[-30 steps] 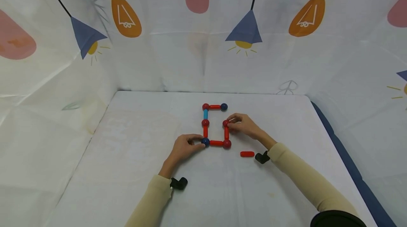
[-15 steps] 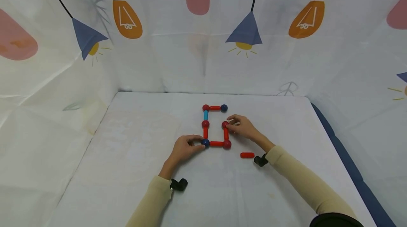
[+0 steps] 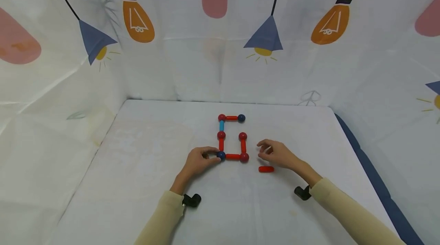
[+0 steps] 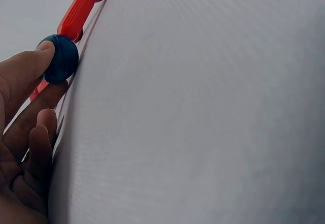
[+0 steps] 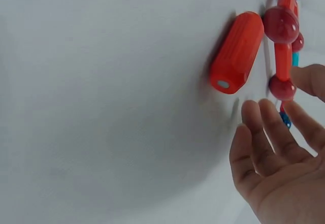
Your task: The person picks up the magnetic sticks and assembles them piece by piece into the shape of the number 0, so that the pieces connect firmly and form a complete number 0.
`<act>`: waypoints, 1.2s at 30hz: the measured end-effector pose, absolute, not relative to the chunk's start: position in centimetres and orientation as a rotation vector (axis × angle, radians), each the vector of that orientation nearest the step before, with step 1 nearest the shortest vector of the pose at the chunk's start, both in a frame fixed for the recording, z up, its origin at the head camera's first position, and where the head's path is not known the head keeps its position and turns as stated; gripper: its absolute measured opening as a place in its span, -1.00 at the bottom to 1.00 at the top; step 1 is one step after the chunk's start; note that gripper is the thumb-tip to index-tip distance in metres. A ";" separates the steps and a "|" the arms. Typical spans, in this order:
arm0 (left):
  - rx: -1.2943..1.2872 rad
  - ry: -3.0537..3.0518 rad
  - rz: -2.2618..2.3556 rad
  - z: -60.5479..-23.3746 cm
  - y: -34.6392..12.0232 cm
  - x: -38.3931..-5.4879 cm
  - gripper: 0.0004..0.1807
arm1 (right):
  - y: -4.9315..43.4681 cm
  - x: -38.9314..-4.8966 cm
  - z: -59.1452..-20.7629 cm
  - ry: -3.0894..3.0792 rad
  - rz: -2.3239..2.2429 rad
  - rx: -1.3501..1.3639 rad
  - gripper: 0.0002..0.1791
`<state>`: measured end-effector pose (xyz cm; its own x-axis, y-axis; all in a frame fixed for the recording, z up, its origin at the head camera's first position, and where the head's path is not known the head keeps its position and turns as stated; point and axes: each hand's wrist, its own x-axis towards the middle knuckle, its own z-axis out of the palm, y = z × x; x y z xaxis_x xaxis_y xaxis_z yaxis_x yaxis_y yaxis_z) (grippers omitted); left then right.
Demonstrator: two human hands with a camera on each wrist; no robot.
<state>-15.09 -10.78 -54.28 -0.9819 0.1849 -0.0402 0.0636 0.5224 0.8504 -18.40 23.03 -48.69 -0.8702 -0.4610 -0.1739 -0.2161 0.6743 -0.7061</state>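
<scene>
A figure of magnetic rods and balls lies on the white table. My left hand (image 3: 199, 161) pinches its lower-left dark blue ball (image 4: 62, 59) between thumb and finger. From that ball a red rod (image 3: 233, 157) runs right to a red ball (image 3: 244, 157), and another rod goes up from there to a red ball (image 3: 242, 136). Up the left side are a red rod, a red ball (image 3: 221, 135) and a light blue rod (image 3: 221, 126); a top rod ends in a dark blue ball (image 3: 241, 118). My right hand (image 3: 276, 154), fingers loosely bent and holding nothing, hovers near a loose red rod (image 5: 237, 53).
The white table (image 3: 144, 184) reaches back to a hanging cloth (image 3: 192, 69) printed with lamps and bulbs. A dark blue edge (image 3: 364, 161) runs along the right side. Small black cameras are strapped to both wrists.
My right hand has let go of the upper-right red ball and moved right and down towards the loose red rod. The left hand stays on the dark blue ball.
</scene>
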 end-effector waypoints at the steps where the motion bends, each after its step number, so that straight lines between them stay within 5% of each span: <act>1: 0.216 2.628 1.461 -54.3 -10.8 -15.1 -0.68 | 23.4 -18.0 -48.7 2.545 -0.996 -0.556 -0.59; 13: 0.220 2.618 1.466 -54.3 -10.7 -15.1 -0.68 | 25.5 -15.8 -49.9 2.455 -0.951 -0.686 -0.73; 36: 0.219 2.621 1.481 -54.1 -10.7 -15.1 -0.66 | 25.0 -16.7 -49.8 2.453 -1.003 -0.729 -0.80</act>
<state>-15.08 -10.68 -54.14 -0.9819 0.1860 -0.0360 0.0651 0.5098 0.8578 -16.68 25.05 -49.75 -0.7886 -0.5949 -0.1556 -0.3155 0.6086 -0.7280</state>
